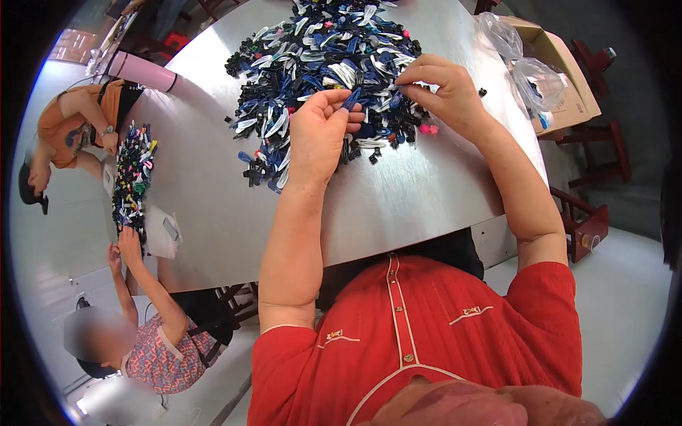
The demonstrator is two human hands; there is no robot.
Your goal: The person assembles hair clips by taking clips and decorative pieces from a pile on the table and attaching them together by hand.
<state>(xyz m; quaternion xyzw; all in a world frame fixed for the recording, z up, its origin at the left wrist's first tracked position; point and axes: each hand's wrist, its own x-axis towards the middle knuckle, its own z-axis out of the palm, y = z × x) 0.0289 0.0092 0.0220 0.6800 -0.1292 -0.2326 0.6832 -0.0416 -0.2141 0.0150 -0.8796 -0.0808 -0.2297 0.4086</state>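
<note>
A large heap of hair clips, mostly navy, white and black, is spread over the metal table. Over its near edge, my left hand is closed on a few blue hair clips, which stick out between thumb and fingers. My right hand is at the heap's right side, thumb and forefinger pinched together. Whatever is between those fingertips is too small to make out against the clips behind. A bright pink clip lies just below that hand.
The metal table has a rounded edge near my body. A cardboard box with clear plastic bags stands at the right. Two other people work at a second clip pile on the left. A pink cylinder lies near them.
</note>
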